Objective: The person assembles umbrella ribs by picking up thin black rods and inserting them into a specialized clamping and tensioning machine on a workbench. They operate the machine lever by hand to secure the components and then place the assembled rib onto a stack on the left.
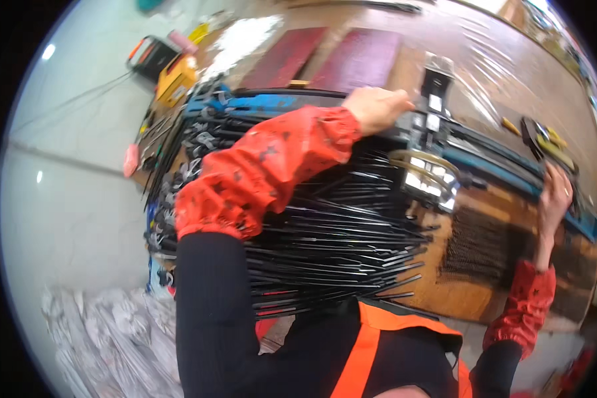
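Observation:
My left hand point(376, 110) reaches across to the far side of the table, fingers curled by a dark bar; what they grip is hidden. Just right of it stands a black and metal clamp-like fixture point(434, 126), with shiny square facets and a tan ring on its near part. From the fixture a blue-edged rail point(504, 179) with dark rods along it runs to the right. At that rail's right end my right hand point(554, 198) has its fingers bent together against the dark rods point(511, 160). Many thin black rods point(338, 232) lie in a pile below my left forearm.
Two maroon panels point(358, 58) lie at the back. A yellow box point(176, 79) and a black case point(154, 57) stand at the far left. Yellow-handled tools point(549, 143) rest at the right. A dark mesh mat point(477, 247) lies nearby; whitish sacks point(109, 341) are on the floor.

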Tool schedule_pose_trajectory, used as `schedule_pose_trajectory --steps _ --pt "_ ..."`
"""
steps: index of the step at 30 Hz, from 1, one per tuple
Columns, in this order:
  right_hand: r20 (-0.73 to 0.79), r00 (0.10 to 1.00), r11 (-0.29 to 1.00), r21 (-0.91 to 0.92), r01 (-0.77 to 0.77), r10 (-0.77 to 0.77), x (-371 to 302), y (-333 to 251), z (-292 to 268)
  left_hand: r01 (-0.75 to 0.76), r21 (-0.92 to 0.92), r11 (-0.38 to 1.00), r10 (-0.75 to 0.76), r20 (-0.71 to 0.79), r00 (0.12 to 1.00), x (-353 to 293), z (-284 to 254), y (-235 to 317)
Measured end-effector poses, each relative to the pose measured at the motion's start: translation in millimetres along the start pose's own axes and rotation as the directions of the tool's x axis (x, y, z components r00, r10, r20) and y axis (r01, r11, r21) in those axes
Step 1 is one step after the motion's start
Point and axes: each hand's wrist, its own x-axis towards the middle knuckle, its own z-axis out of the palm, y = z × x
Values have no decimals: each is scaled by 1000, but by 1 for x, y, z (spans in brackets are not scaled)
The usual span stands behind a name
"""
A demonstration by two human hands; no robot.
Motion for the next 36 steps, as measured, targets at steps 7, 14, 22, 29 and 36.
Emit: schedule_pose_trajectory --steps 7,14,22,29,36 --pt "-55 991 970 203 133 -124 -5 -144 -14 78 207 975 -81 5 997 -10 -2 7" --pt "24 998 924 381 41 -55 -11 -175 -18 85 246 966 -88 1 996 -8 -1 8" --pt "142 990 699 705 -117 23 -15 -187 3 -22 229 973 57 -147 987 -12 8 1" --pt "119 988 890 454 39 -104 -25 -165 -8 -234 322 917 295 -155 943 5 15 -5" --pt "476 725 835 488 253 -498 -139 -214 -96 -285 582 761 418 -106 902 -21 -24 -103"
